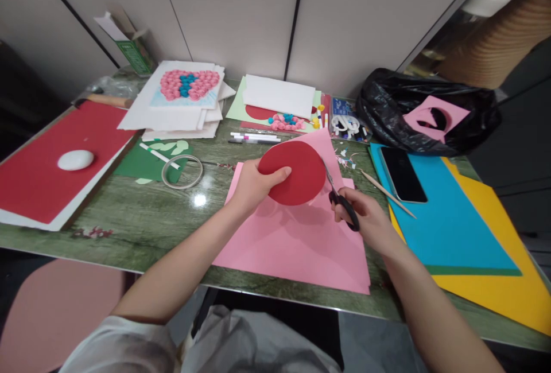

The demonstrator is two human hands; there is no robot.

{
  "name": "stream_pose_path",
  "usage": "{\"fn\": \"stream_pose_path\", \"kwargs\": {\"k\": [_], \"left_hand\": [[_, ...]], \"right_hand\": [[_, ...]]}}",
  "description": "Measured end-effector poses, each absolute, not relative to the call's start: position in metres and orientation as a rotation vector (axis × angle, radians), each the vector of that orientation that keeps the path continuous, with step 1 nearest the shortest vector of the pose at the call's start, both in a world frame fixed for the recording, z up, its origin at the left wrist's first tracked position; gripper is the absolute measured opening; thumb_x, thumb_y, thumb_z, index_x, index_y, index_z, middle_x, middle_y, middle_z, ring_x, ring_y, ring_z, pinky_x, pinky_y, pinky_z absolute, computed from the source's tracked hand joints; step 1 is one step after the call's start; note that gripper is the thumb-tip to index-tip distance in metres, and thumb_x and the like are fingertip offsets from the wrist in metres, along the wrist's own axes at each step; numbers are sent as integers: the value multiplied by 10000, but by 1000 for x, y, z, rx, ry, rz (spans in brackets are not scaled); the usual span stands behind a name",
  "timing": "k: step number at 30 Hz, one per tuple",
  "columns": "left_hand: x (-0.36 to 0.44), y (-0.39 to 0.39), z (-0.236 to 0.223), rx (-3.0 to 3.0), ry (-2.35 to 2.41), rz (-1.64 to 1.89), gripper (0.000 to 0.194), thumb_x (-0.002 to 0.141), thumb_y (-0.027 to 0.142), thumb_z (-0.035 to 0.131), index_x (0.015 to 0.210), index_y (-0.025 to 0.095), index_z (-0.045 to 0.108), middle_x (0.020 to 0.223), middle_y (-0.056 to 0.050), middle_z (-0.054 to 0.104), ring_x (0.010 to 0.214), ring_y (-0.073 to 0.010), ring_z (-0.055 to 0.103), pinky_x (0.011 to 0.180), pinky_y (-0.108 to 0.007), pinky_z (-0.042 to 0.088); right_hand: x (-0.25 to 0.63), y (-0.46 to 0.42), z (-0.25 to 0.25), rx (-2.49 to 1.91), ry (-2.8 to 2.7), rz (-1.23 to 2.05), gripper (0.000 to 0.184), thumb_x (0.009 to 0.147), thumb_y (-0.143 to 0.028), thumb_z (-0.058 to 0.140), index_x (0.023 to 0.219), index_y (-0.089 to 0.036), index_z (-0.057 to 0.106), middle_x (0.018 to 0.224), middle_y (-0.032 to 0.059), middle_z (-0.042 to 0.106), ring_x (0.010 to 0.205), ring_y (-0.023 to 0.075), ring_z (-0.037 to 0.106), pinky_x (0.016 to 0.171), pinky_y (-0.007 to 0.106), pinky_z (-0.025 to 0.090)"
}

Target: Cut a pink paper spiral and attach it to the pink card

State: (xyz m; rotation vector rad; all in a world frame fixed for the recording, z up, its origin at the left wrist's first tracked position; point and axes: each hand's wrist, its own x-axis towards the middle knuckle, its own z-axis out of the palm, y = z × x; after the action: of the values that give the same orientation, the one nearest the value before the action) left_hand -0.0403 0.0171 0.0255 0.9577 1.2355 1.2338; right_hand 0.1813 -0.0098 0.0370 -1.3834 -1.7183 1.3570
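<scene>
My left hand (259, 182) grips a red paper circle (297, 181) by its left side, thumb on top. A piece of pink paper (323, 144) shows behind the circle, reaching past its upper right edge. In my right hand (359, 212) is a pair of scissors with black handles (346, 210); the blades meet the paper along the circle's right edge. Below both hands, pink sheets (293, 252) lie flat on the table. Whether the red and pink pieces are joined cannot be seen.
On the green table (172, 229) a tape roll (182, 172) and red sheets (47, 178) lie left. Blue paper (465, 224), a phone (403, 174) and a wooden stick (387, 192) are right. A black plastic bag (383, 103) stands behind them, pink scrap (451, 110) on it.
</scene>
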Motion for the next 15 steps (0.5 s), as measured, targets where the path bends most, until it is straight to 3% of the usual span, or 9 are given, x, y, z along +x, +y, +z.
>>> {"fn": "stream_pose_path", "kwargs": {"k": [15], "left_hand": [[-40, 17, 28, 985, 1272, 1229, 279, 582, 370, 762, 723, 140, 692, 766, -60, 709, 703, -199, 649, 563, -263, 509]], "right_hand": [[184, -9, 35, -1424, -1731, 1340, 210, 793, -302, 555, 651, -189, 450, 618, -35, 436, 554, 91, 365, 495, 224, 288]]}}
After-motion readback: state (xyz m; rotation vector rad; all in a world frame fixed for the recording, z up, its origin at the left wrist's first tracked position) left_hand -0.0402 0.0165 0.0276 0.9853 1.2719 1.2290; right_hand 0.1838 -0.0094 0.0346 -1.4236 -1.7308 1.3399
